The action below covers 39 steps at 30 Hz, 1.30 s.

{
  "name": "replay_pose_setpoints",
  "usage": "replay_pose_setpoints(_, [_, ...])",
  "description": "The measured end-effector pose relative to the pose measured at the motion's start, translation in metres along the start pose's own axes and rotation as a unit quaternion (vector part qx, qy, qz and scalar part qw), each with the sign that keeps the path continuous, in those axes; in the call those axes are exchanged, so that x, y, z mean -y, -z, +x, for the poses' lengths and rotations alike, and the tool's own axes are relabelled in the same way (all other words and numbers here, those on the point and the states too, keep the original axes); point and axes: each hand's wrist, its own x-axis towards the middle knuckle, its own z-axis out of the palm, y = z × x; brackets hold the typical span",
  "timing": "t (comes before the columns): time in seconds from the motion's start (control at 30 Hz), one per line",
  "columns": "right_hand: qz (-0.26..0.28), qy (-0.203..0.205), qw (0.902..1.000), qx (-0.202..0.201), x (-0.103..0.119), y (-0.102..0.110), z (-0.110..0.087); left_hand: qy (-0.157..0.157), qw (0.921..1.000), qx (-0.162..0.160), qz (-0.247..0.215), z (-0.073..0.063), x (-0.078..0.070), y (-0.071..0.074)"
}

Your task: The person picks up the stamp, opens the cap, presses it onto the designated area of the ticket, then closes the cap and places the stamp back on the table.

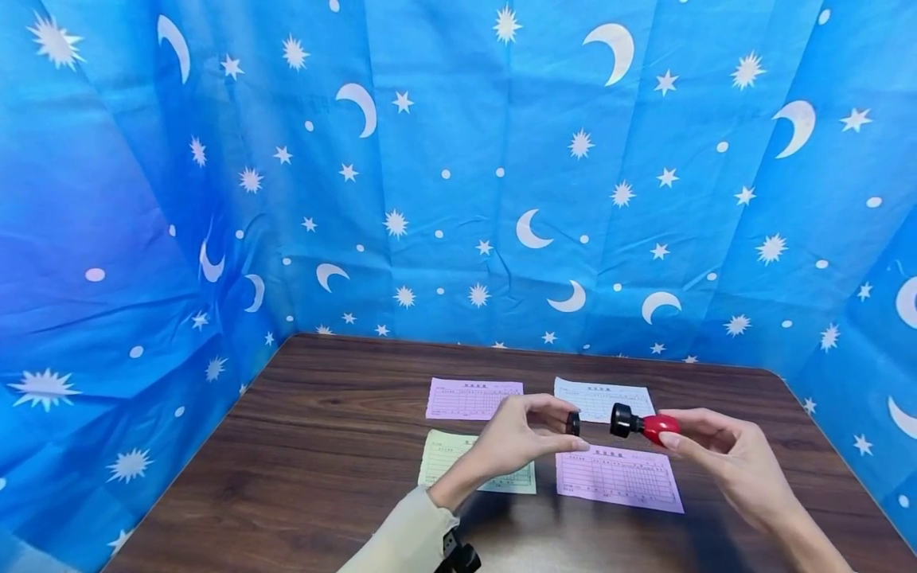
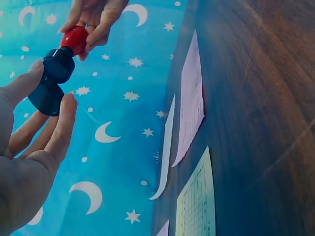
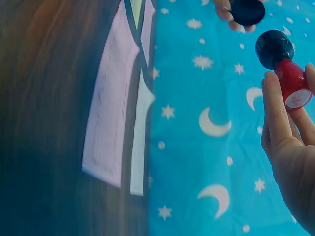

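My right hand (image 1: 738, 458) pinches the red handle of a stamp (image 1: 661, 428) between thumb and fingers, its round black head turned left. In my left hand (image 1: 512, 438) a round black cap (image 1: 572, 423) is pinched between thumb and fingertips. A small gap parts cap and stamp head in the head view. Both hands hover above the papers. The right wrist view shows the stamp (image 3: 291, 81) with a pale disc on the handle's end, and the cap (image 3: 247, 12) apart from it.
On the dark wooden table (image 1: 286, 461) lie a pink form (image 1: 458, 399) at back left, a white form (image 1: 603, 390) at back right, a green form (image 1: 444, 458) at front left and another pink form (image 1: 619, 481) at front right. A blue star-and-moon curtain (image 1: 458, 143) surrounds the table.
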Motion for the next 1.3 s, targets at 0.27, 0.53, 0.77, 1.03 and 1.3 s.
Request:
replay_pose_setpoints(0.27, [-0.074, -0.012, 0.9956, -0.056, -0.009, 0.035, -0.004, -0.006, 0.9978, -0.004, 0.066, 0.019, -0.002, -0.012])
replay_pose_setpoints(0.53, [-0.097, -0.052, 0.9883, -0.105, -0.026, 0.062, -0.001, -0.011, 0.9924, 0.011, 0.122, 0.044, 0.007, -0.022])
replay_pose_setpoints(0.77, [-0.091, -0.067, 0.9847, -0.133, -0.041, 0.081, -0.002, -0.029, 0.9784, 0.047, 0.199, 0.064, 0.015, -0.034])
replay_pose_setpoints(1.03, [0.142, -0.038, 0.9786, -0.144, -0.062, 0.097, 0.004, -0.030, 0.9626, 0.070, 0.260, 0.090, 0.018, -0.058])
replay_pose_setpoints(1.3, [0.231, -0.036, 0.9567, -0.173, -0.071, 0.105, 0.018, -0.023, 0.9408, 0.077, 0.329, 0.107, 0.024, -0.082])
